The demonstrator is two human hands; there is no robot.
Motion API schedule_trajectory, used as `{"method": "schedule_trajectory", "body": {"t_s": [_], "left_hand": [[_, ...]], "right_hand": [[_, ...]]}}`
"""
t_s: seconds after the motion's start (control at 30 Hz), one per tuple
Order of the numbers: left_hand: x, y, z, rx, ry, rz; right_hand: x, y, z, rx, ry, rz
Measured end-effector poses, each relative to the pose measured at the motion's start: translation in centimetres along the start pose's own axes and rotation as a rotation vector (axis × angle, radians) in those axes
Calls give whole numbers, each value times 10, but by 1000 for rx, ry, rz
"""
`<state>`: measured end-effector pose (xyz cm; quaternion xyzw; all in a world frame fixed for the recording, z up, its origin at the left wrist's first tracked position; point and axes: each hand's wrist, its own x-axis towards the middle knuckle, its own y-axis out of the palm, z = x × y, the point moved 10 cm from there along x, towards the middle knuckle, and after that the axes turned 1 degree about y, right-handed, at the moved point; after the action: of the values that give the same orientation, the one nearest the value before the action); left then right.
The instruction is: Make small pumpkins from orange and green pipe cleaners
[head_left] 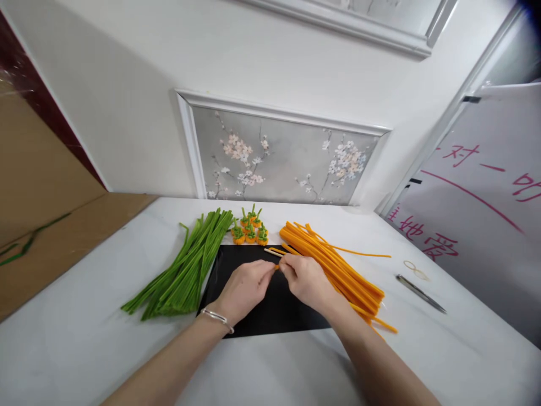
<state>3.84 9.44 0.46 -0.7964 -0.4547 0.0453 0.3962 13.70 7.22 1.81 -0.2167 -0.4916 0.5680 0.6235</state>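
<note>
My left hand (247, 286), with a silver bangle at the wrist, and my right hand (306, 278) meet over a black mat (274, 316). Both are closed in a pinch on a short bit of orange pipe cleaner (276, 267) showing between the fingertips. A thin pale stick (274, 252) juts out to the left above my right fingers; whether they grip it I cannot tell. Right of the mat, partly behind my right hand, lies a bundle of orange pipe cleaners (338, 265). Green pipe cleaners (186, 273) are heaped on the left.
Several small orange-and-green pipe cleaner figures (250, 226) stand behind the mat. A silver pen-like tool (420, 293) and thin pale loops (416, 269) lie at right on the white table (76, 344). Cardboard (46, 225) borders the left, a whiteboard (477, 214) the right.
</note>
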Motion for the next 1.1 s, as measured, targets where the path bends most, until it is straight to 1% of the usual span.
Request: {"method": "schedule_trajectory", "body": {"t_s": [0.03, 0.1, 0.2, 0.23, 0.3, 0.37, 0.43, 0.53, 0.7, 0.77, 0.87, 0.97, 1.03, 1.1], "left_hand": [[2, -1, 4, -31, -37, 15], [3, 1, 13, -111, -116, 74], [1, 7, 24, -237, -221, 199], [-1, 9, 26, -270, -245, 243], [-4, 14, 26, -315, -268, 317], [-5, 15, 23, -324, -258, 362], [-4, 13, 18, -299, -224, 366], [0, 5, 7, -200, -126, 300], [1, -4, -10, 88, 107, 117], [-3, -2, -14, 200, 189, 74], [-8, 4, -19, 309, 291, 48], [-11, 4, -22, 353, 346, 14], [-10, 1, -25, 357, 355, -19], [-8, -3, -23, 272, 309, -37]], "right_hand": [[-1, -2, 3, 0, -42, -9], [-2, -5, 13, -24, -173, -29], [-9, -6, 30, -149, -400, -66], [-10, -5, 34, -205, -454, -80], [-14, -4, 40, -300, -535, -109], [-16, -5, 45, -347, -575, -143], [-16, -8, 47, -328, -563, -168], [-12, -10, 42, -201, -470, -140], [-3, -2, 17, 126, -164, -5], [-1, 3, 8, 201, -85, 36], [1, 11, 0, 275, -44, 113], [2, 18, -7, 351, -28, 182], [3, 20, -9, 370, -23, 190], [3, 18, -10, 358, -20, 172]]}}
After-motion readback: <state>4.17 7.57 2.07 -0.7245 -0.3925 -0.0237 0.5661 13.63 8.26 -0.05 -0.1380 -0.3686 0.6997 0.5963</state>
